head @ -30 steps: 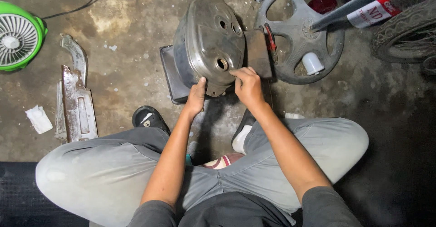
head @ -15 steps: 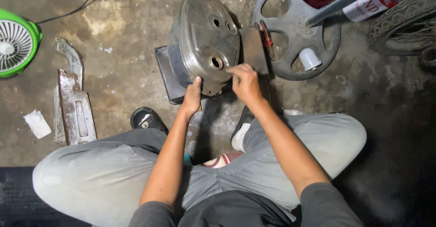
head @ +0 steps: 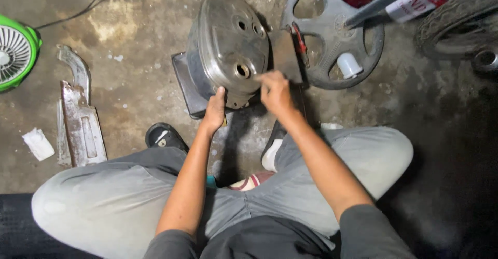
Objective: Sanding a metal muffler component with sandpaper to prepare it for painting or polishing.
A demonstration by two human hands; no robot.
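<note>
The grey metal engine cover (head: 225, 49) stands on edge on the concrete floor (head: 140, 98), directly ahead of the seated person's knees, resting against a dark flat plate (head: 185, 85) at its near left side. The left hand (head: 214, 113) braces the cover's lower edge, fingers wrapped against the rim. The right hand (head: 275, 90) sits at the cover's right side, just beside its round hole (head: 242, 71), fingertips pinched together; what they pinch cannot be told. Right of the cover lies a spoked wheel (head: 332, 36) with a small white cap (head: 348, 65) on it. Well left of the cover lie a rusted metal bracket (head: 78, 119) and a green fan (head: 15, 51)
</note>
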